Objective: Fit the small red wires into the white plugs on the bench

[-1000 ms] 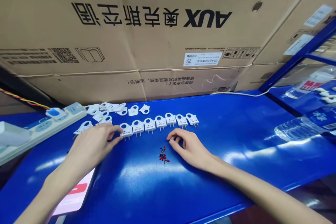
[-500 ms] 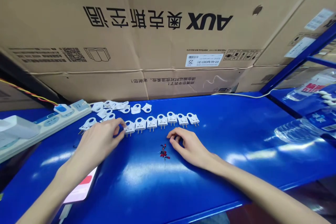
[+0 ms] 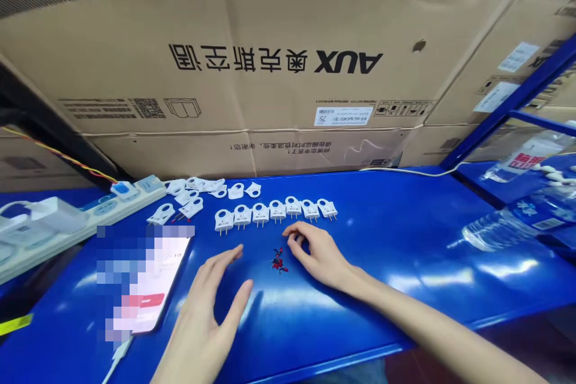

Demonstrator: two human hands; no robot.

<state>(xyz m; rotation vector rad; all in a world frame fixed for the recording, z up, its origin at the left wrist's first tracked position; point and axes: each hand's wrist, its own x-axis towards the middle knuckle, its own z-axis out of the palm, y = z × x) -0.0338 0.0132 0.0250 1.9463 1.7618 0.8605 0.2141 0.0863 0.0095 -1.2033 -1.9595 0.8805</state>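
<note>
Beside cardboard [image 3: 261,18] — blue tabletop [image 3: 396,222], plugs [image 3: 278,213]

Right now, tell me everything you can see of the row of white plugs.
The row of white plugs has seven pieces, plastic by their look, lying side by side on the blue table. Each has a round opening at its far end and two metal-looking prongs pointing roughly toward the person. Dark markings on them are too small to read. The right hand is close in front; neither it nor the left hand visibly touches them.
</note>
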